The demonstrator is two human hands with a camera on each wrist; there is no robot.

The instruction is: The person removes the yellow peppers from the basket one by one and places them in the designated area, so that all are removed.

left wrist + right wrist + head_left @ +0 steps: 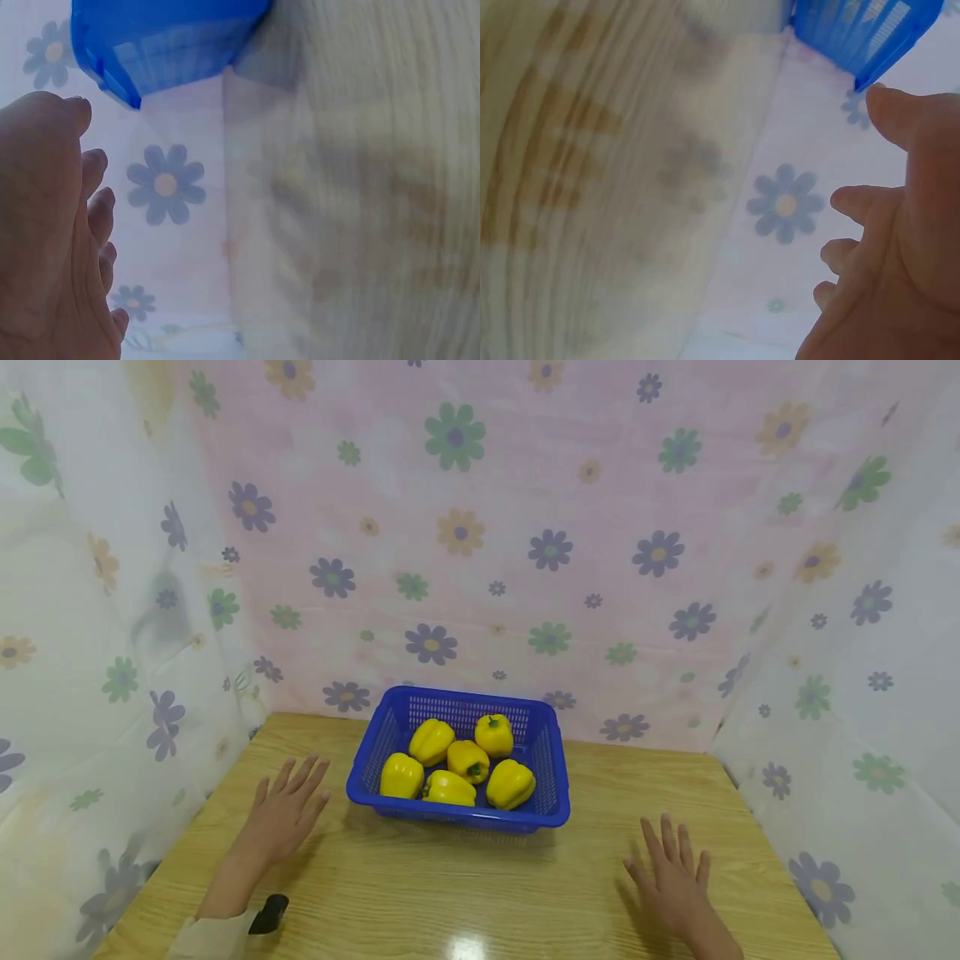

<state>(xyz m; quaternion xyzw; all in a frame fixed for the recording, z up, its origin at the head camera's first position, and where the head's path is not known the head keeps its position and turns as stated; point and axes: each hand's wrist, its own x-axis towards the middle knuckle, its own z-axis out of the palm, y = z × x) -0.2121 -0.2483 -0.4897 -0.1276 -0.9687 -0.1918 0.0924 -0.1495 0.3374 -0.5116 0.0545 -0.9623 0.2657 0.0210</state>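
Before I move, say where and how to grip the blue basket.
The blue basket is probably best gripped by its rim at both short ends, left hand from the left, right hand from the right: it narrows downward, so the rim overhangs.

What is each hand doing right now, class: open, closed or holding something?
Left hand: open, fingers spread, holding nothing, beside the blue basket.
Right hand: open, fingers spread, holding nothing, apart from the basket.

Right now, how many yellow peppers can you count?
6, all in the blue basket: back-left pepper, back-right pepper, middle pepper, front-left pepper, front-centre pepper, front-right pepper. Others could be hidden.
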